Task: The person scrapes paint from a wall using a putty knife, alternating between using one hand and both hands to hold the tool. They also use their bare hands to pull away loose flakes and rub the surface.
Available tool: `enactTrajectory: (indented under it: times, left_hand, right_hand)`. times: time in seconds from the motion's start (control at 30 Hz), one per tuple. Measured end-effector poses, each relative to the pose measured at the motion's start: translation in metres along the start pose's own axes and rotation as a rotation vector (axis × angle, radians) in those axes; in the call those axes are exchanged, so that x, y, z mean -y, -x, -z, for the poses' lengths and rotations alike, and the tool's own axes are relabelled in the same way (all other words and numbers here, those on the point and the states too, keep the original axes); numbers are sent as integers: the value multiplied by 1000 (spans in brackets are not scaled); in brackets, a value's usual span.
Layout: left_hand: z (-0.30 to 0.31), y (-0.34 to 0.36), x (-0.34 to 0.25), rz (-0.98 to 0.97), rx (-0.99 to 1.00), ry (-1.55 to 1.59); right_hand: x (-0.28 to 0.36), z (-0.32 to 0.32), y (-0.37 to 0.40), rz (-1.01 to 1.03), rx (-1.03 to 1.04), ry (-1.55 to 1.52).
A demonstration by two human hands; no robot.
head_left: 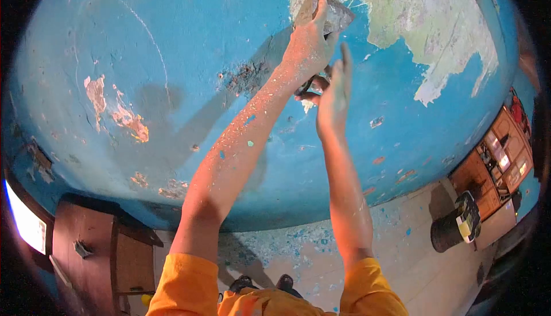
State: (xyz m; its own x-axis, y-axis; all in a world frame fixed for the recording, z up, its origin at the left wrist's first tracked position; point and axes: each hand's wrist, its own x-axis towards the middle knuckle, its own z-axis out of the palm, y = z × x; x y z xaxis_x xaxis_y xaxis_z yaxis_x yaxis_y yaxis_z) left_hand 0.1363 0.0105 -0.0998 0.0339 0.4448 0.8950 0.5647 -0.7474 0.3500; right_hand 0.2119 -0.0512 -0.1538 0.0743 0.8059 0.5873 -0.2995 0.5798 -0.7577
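Observation:
My left hand [307, 46] is closed on a scraper [338, 17] with a wide grey metal blade. The thumb lies along the blade, which is against the blue wall [229, 23] beside a patch of bare plaster [396, 12]. Just below, my right hand [336, 95] has its fingers stretched upward and its thumb apart. A dark, partly shiny piece shows between the two hands; I cannot make out whether it belongs to the scraper or whether the right hand touches it. Paint flakes and dust cover my left forearm.
Paint chips are scattered on the tiled floor [321, 258] at the wall's foot. A brown wooden cabinet [86, 241] stands at lower left, near a bright screen [26, 215]. On the right are a dark bin-like container [445, 233] and a wooden cupboard [479, 172].

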Motion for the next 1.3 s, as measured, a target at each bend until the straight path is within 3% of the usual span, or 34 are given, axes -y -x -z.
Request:
enactTrajectory:
  times: [0.13, 0.2, 0.23, 0.3, 0.33, 0.4, 0.5, 0.6, 0.67, 0.73, 0.8, 0.87, 0.9, 1.0, 1.03, 1.07, 1.13, 1.17, 1.27, 1.3]
  left_hand:
    - [-15, -6, 5, -77, -117, -26]
    - [-5, -4, -9, 143, -53, 54]
    - [-4, 0, -8, 140, -49, 59]
    - [-5, 7, 2, 291, -242, 303]
    - [-7, 7, 8, 288, -236, 306]
    - [-10, 3, 19, 263, -103, 315]
    - [-12, -21, 14, 274, -51, 538]
    - [-16, -50, 5, 241, -108, 267]
    - [-32, -23, 16, 291, -20, 420]
    - [-65, -6, 47, 230, -159, 622]
    - [-43, -14, 14, 186, -246, 576]
    - [-26, -29, -2, 431, -6, 568]
    - [-28, -25, 2, 436, -11, 565]
    - [-45, -2, 17, 175, -226, 743]
    - [-44, 5, 26, 233, -83, 734]
    - [-44, 5, 28, 245, -79, 738]
    - [-37, -35, 22, 154, -176, 454]
    - [-24, -53, 5, 321, -71, 393]
    - [-25, -49, -4, 429, 2, 497]
    - [-23, -19, -6, 313, -91, 520]
  right_hand:
    - [-25, -9, -26, 242, -78, -22]
    - [-21, -12, -27, 304, -55, -68]
    - [-23, -11, -26, 307, -60, -65]
    - [-26, -10, -16, 189, -179, 295]
    - [-25, -8, -12, 190, -186, 295]
    - [-4, -18, -3, -88, -182, 159]
    - [-5, -23, -29, 88, -214, 168]
    - [21, -24, -36, 40, -193, 194]
    - [14, -15, -17, -37, -195, 185]
    - [11, -10, 0, -146, -164, 138]
    - [22, -10, -5, -93, -131, 153]
    - [42, -10, -14, -132, -89, 92]
    - [35, -5, -17, -150, -76, 95]
    - [7, -3, -6, -53, -127, 127]
    - [6, -4, 2, -126, -131, 139]
    - [2, -4, -4, -137, -136, 144]
    - [1, -4, -44, 106, -116, 214]
    - [15, -6, -45, 110, -117, 217]
    - [45, -10, -31, -65, -117, 87]
    - [38, -5, -15, -130, -91, 95]
